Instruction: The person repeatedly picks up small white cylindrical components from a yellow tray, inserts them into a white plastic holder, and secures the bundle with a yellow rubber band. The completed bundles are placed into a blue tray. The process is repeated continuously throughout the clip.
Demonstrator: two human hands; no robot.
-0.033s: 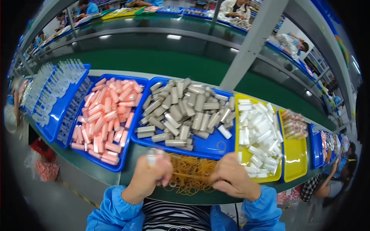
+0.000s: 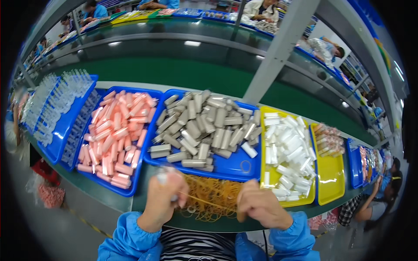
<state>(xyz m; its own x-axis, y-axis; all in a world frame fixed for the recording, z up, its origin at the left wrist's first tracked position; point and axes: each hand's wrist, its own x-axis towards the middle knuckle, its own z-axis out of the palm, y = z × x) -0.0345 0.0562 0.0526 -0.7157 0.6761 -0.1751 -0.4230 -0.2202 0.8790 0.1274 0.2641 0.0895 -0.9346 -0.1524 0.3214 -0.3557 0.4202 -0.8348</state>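
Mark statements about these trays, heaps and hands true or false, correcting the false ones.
1. A stretched rubber band runs between the left hand and the right hand. True.
2. The gray heap lies left of the white heap. True.
3. The white heap lies in a blue tray. False: a yellow tray holds it.
4. The left hand is empty. False: it holds a pale blurred piece.
5. Pink pieces lie right of the white heap. False: they lie left of the gray heap.
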